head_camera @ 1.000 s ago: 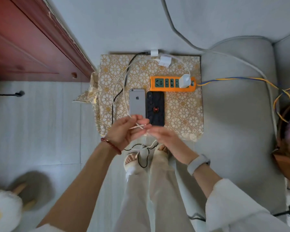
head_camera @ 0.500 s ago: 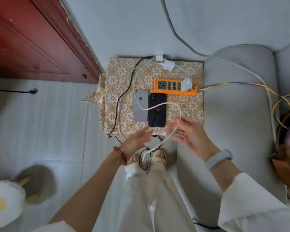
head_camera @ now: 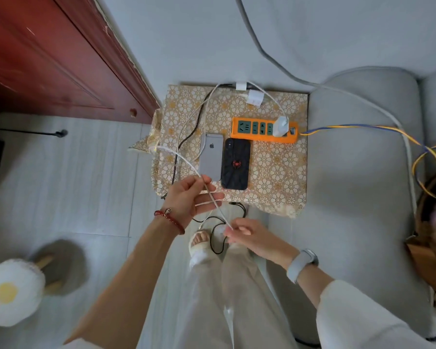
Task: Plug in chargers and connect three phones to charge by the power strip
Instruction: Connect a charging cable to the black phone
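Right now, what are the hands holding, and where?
A white cable: the left hand holds its middle, the right hand pinches it lower down.

The scene is lit evenly by soft, bright daylight; its source cannot be told. Only faint, diffuse shadows are cast, and no glare is seen. Straight lines are bent toward the edges by the wide-angle lens. Slight blur is shown on the slipper point(head_camera: 12, 292) at lower left; the centre is rendered sharply.
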Available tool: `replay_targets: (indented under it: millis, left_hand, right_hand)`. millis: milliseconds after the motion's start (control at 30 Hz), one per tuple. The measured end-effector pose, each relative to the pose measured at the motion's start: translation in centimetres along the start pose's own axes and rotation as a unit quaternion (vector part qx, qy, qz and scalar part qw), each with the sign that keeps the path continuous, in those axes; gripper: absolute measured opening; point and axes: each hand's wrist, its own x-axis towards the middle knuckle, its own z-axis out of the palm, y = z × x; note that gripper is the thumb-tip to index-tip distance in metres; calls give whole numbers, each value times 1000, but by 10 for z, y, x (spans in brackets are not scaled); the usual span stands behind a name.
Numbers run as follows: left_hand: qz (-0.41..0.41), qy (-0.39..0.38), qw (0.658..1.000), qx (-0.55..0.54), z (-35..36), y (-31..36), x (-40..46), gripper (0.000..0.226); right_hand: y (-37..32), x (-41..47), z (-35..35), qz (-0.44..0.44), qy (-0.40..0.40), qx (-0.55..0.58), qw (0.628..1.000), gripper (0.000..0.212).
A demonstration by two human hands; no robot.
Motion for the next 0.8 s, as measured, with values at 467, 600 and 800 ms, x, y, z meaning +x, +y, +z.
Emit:
replay_targets:
  millis: [467, 600, 800]
  left_hand:
    - [-12, -139, 913, 384, 22, -73, -10, 60]
    - [34, -123, 885, 448, 37, -85, -7, 53]
    - [81, 10, 954, 289, 45, -55, -3, 23]
  right_hand:
    - [-36, -3, -75, 41, 171, 333, 927, 25]
    - [-52, -2, -81, 6, 172, 393, 903, 28]
    - [-35, -4, -82, 35, 256, 280, 925, 43]
